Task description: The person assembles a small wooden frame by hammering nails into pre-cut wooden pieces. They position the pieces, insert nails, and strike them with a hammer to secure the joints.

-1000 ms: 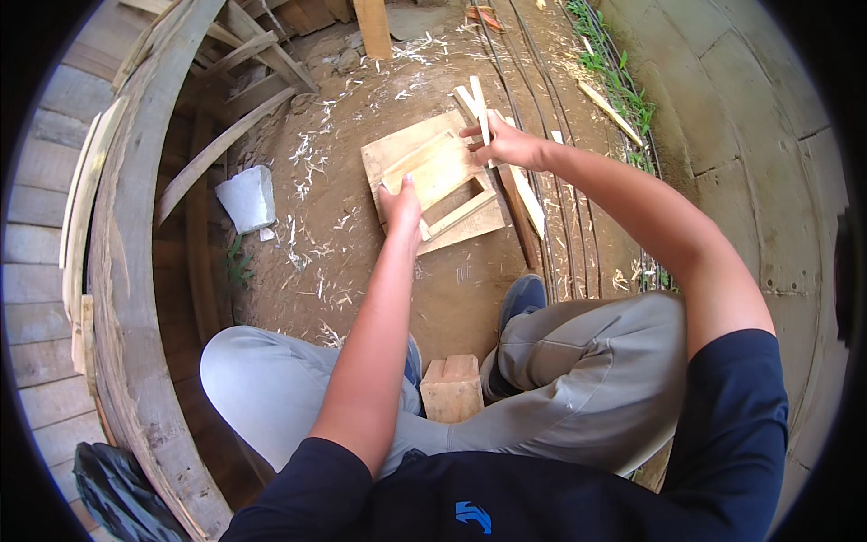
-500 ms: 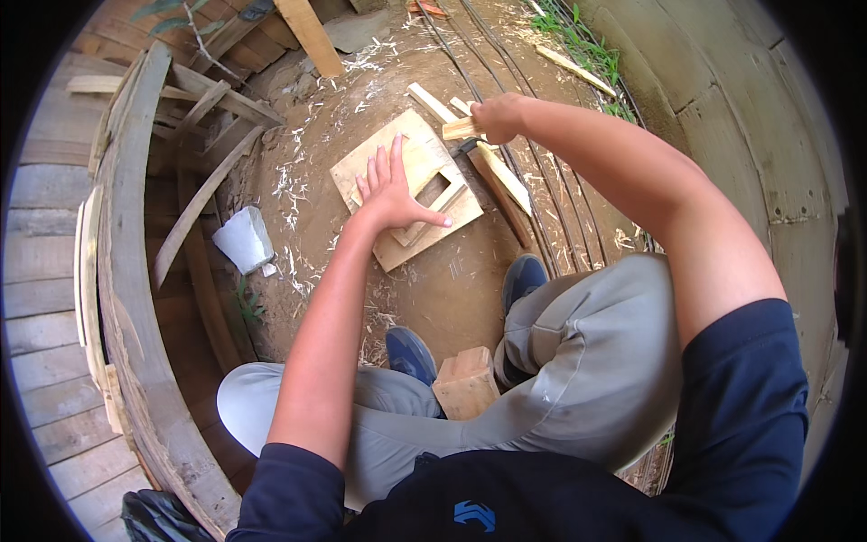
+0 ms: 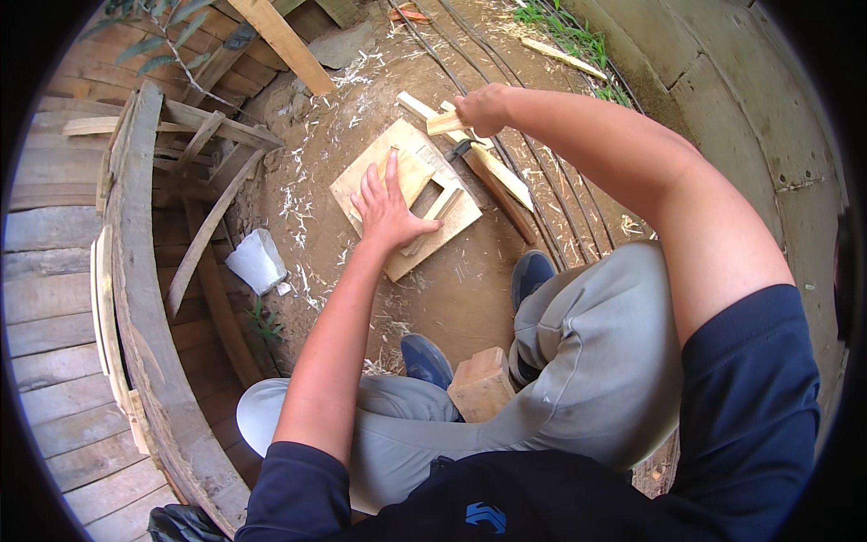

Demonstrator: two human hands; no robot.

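The person's grey trousers (image 3: 596, 343) fill the near part of the scene, bent at the knees; between the legs sits a pale brown wooden block (image 3: 481, 386), with a dark blue left shoe (image 3: 426, 359) just beside it and a dark blue right shoe (image 3: 533, 278) a little farther off, to the right.

Beyond the shoes, a flat, square, pale plywood board (image 3: 456, 223) lies on the brown earth ground (image 3: 452, 303); on it rests a shallow, rectangular, pale wooden frame (image 3: 442, 200), partly covered by a thin, light wooden panel (image 3: 414, 173), a dark gap showing at its right; the left hand (image 3: 390, 208) lies over both, fingers spread and thumb stretched out to the right.

Well to the left is a whitish, angular block (image 3: 257, 262); to the right of the board lies a hammer with a dark head and a brown wooden handle (image 3: 499, 200), beside a pale, split wooden strip (image 3: 503, 174).

Farther out, the right hand (image 3: 485, 108) is curled around one end of a short, pale wooden piece (image 3: 444, 123); long, dark, thin rods (image 3: 506, 72) run past it toward green grass (image 3: 569, 36) at the far right.
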